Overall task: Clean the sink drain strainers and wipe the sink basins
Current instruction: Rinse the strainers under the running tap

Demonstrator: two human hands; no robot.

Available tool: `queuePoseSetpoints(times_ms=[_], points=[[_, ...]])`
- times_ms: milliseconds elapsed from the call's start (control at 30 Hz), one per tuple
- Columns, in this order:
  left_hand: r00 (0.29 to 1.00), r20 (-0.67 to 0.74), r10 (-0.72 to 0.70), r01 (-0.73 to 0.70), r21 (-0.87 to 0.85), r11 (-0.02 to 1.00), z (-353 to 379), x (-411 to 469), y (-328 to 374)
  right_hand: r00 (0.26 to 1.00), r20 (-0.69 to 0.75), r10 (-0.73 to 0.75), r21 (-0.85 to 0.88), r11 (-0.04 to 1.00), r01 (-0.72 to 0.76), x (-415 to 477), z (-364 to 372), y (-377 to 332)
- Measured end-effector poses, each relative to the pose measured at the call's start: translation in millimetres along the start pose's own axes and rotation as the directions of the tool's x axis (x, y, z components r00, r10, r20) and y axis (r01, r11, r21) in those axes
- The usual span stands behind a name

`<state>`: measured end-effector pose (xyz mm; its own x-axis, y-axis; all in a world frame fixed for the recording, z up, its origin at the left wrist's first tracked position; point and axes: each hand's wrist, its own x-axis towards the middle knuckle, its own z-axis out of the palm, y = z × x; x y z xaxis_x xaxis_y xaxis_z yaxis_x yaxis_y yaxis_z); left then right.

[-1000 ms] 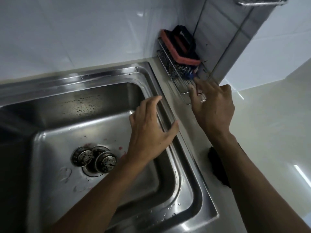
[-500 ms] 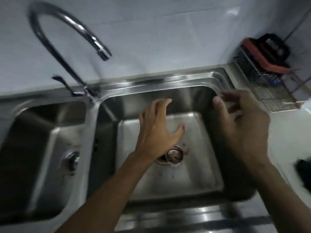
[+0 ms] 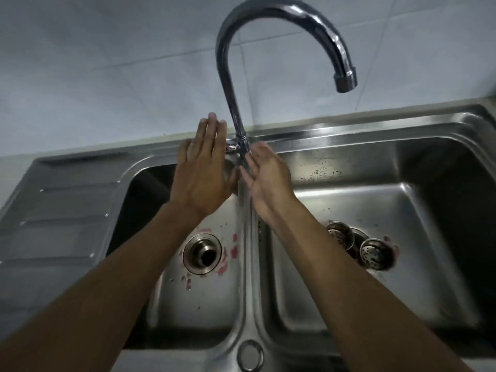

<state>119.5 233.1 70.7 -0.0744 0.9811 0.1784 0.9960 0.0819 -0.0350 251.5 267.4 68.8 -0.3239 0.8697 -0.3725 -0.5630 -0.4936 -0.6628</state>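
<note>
A steel double sink fills the view. The left basin (image 3: 171, 312) has an open drain hole (image 3: 202, 255) with pink-red stains around it. In the right basin (image 3: 418, 285), two metal strainers (image 3: 338, 234) (image 3: 377, 253) lie tipped beside its drain. My left hand (image 3: 202, 175) is flat, fingers together, just left of the tap's base (image 3: 239, 146), over its lever. My right hand (image 3: 268, 181) is flat on the divider just right of the base. Neither hand holds anything. No water runs from the spout (image 3: 345, 80).
The gooseneck tap (image 3: 228, 76) arches up and over to the right basin. A ribbed steel drainboard (image 3: 61, 224) lies to the left. White wall tiles stand behind. A round overflow cap (image 3: 250, 355) sits at the front of the divider.
The view swung left from the sponge rack to the middle of the sink. Both hands moved from over the right basin to the tap's base.
</note>
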Motion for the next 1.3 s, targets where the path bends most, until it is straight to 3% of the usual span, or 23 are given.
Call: queuePoseSetpoints(times_ms=[100,300,467,600,700,733,767,800,867,900,967,1133,1300], points=[[0.999,-0.014,0.035,-0.033,0.085,0.996,10,9,-5,1.000,-0.031,-0.003,-0.003,1.000,0.003,16,13,9],[0.997,-0.053,0.063,-0.061,0.032,0.998,12,31,-21,0.997,-0.072,-0.021,-0.034,0.999,0.018,19,19,9],[0.997,-0.066,0.050,-0.050,0.003,0.999,21,38,-23,0.993,-0.116,-0.024,-0.104,0.995,0.012,-12,-38,-6],[0.997,-0.083,0.009,-0.014,-0.069,0.998,25,46,-21,0.977,-0.208,0.040,-0.168,0.983,-0.076,-37,-82,-22],[0.988,-0.152,-0.029,0.005,-0.153,0.988,28,30,-13,0.976,-0.212,0.055,-0.369,0.920,-0.132,-57,-120,-33],[0.982,-0.185,-0.044,0.008,-0.189,0.982,31,18,-5,0.971,-0.237,0.021,-0.498,0.856,-0.140,-65,-138,-40],[0.978,-0.202,-0.045,0.000,-0.221,0.975,35,3,6,0.963,-0.265,-0.051,-0.680,0.718,-0.149,-72,-158,-47],[0.981,-0.191,-0.024,-0.025,-0.248,0.968,40,-11,18,0.950,-0.281,-0.134,-0.856,0.483,-0.184,-76,-179,-54],[0.987,-0.144,0.072,-0.110,-0.281,0.953,53,-33,43,0.934,-0.288,-0.213,-0.956,0.002,-0.294,-78,-218,-70],[0.983,-0.141,0.115,-0.151,-0.280,0.948,61,-39,54,0.930,-0.303,-0.208,-0.935,-0.122,-0.332,-75,-232,-75],[0.980,-0.140,0.144,-0.177,-0.268,0.947,77,-44,67,0.941,-0.294,-0.165,-0.914,-0.238,-0.328,-65,-249,-77],[0.985,-0.130,0.110,-0.141,-0.269,0.953,96,-50,73,0.987,-0.163,0.009,-0.847,-0.514,-0.135,-26,-252,-32],[0.977,-0.173,0.125,-0.168,-0.258,0.952,98,-53,80,0.995,-0.098,-0.021,-0.778,-0.622,-0.090,6,-258,-1]])
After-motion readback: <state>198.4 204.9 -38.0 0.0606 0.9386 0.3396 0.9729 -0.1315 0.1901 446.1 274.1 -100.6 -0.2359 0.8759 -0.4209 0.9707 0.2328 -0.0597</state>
